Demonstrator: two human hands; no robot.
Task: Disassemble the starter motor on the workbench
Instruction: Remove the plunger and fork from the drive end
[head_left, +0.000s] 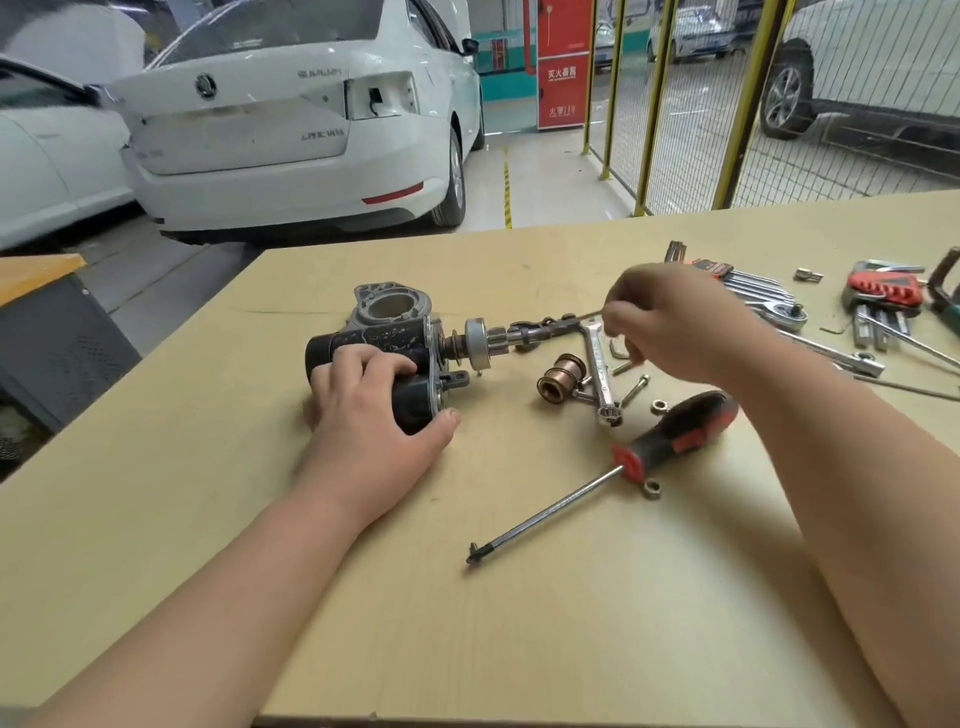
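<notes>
Left hand (374, 415) grips starter motor (387, 332) — seemingly well inside workbench (208, 519) edges.

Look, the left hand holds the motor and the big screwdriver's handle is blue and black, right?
Not quite: the head view shows the handle of the screwdriver is red and black, not blue. The left hand does hold the starter motor.

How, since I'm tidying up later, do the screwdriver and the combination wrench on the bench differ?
The screwdriver has a black-and-red handle and a thin round shaft; the wrench is flat bare metal throughout. The screwdriver is clearly longer than the wrench. The screwdriver lies diagonally, tip toward the near left; the wrench runs nearly front to back, ring end nearest. Both lie on the workbench, unheld.
</notes>
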